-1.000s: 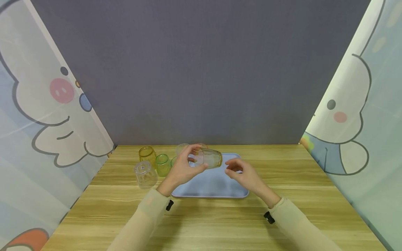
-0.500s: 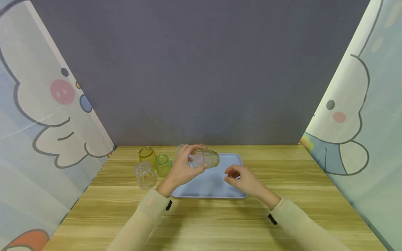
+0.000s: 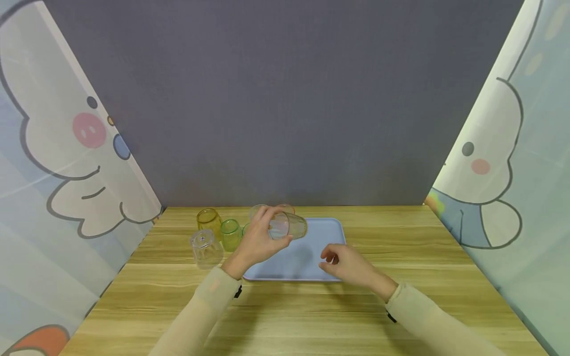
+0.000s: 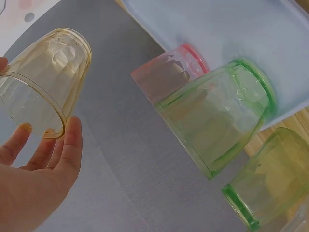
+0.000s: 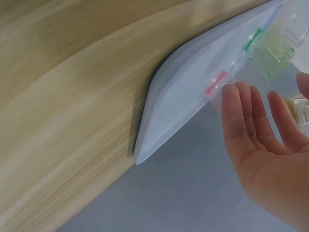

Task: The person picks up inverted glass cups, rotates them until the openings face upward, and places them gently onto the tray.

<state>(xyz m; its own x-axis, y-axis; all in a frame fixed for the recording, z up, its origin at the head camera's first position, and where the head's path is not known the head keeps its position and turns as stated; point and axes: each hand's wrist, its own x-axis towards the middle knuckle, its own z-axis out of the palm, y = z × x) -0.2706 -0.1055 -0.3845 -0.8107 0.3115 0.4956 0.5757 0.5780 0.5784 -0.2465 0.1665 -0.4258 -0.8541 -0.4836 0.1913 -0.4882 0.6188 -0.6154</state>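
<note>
In the head view my left hand (image 3: 255, 243) grips a pale yellow drinking glass (image 3: 297, 226) above the blue tray (image 3: 313, 254). The glass lies tilted on its side, base to the right; the left wrist view shows the thumb and fingers around its rim. My right hand (image 3: 349, 266) hovers over the tray's right side, fingers loosely curled and holding nothing. Beyond the left hand, a pink glass (image 4: 166, 75) and a green glass (image 4: 219, 113) stand at the tray in the left wrist view. In the head view the left hand hides most of them.
Left of the tray on the wooden table (image 3: 303, 321) stand an amber glass (image 3: 208, 220), a green glass (image 3: 230, 237) and a clear upside-down glass (image 3: 207, 251). A clear rim (image 3: 257, 211) shows behind the left hand. A grey panel (image 3: 285, 109) closes off the back.
The left hand has turned slightly, bringing the pale yellow glass's base a little left. My right hand has drawn back from the glass, lower and nearer to the tray's front.
</note>
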